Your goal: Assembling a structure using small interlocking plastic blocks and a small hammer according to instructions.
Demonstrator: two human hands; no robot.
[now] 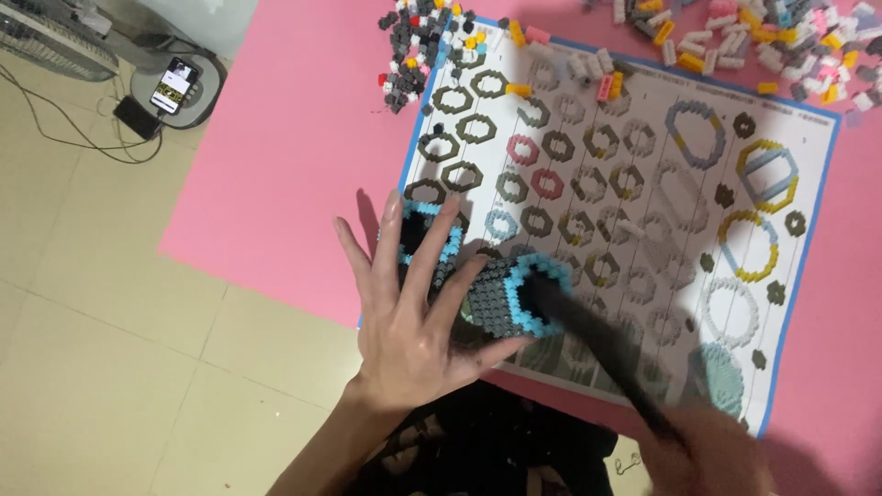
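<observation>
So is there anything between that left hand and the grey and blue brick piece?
Nothing visible. The left hand lies flat, fingers spread, right on the grey and blue brick piece, which rests on the printed instruction sheet. The right hand brings a dark, blurred tool to the piece's open end.

Quick count of what's on the floor here: two hands, a left hand (404, 312) and a right hand (717, 450). Two chunky brick pieces in dark grey with light blue rims, one brick piece (424, 241) under the fingers and a second brick piece (514, 298) beside it. One black stick (597, 354). One instruction sheet (643, 184), one pink mat (294, 138), one phone (175, 85). Two heaps of loose bricks: a dark pile (424, 41) and a pastel pile (781, 41). Too many single bricks to count.
</observation>
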